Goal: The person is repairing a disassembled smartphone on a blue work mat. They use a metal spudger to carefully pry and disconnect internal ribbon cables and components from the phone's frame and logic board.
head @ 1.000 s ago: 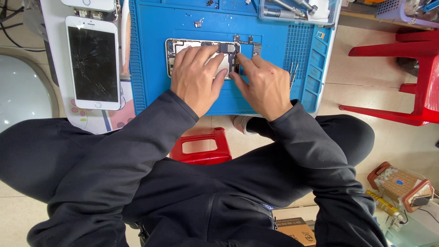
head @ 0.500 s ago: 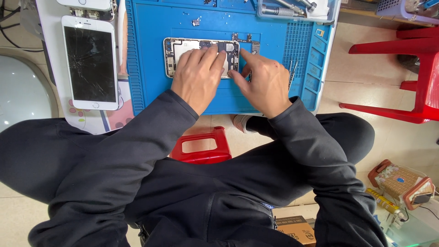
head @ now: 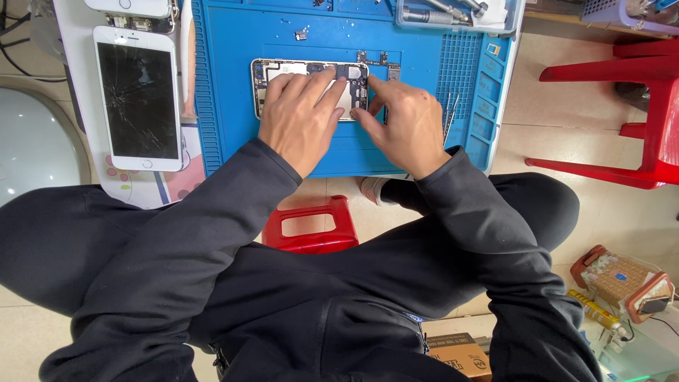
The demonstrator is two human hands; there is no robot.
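My left hand [head: 300,120] lies flat over the opened phone body [head: 309,87], which sits lengthwise near the middle of the blue work mat [head: 226,113] on the tabletop. I judge the flat hold keeps the housing from sliding on the mat while the other hand works at its end. The fingers [head: 317,83] of the left hand are extended and slightly spread, pressing down on the exposed interior; they grip nothing. My right hand [head: 403,124] rests just beside the phone body's right end, index finger stretched forward so its tip touches the mat near that end, thumb tucked toward the housing's lower corner. Whether the thumb and index pinch a small part I cannot tell; the contact is hidden by the hand itself. 1 intact-looking handset with a cracked screen [head: 138,99] lies face up to the left, off the mat, on a white board, well apart from both hands, probably set aside to keep the mat free. Loose small parts [head: 302,33] rest on the mat above the phone body. A tool tray [head: 453,14] stands at the mat's top right edge, and thin tweezers [head: 450,113] lie by the right hand. A red stool [head: 311,226] stands below the tabletop edge.
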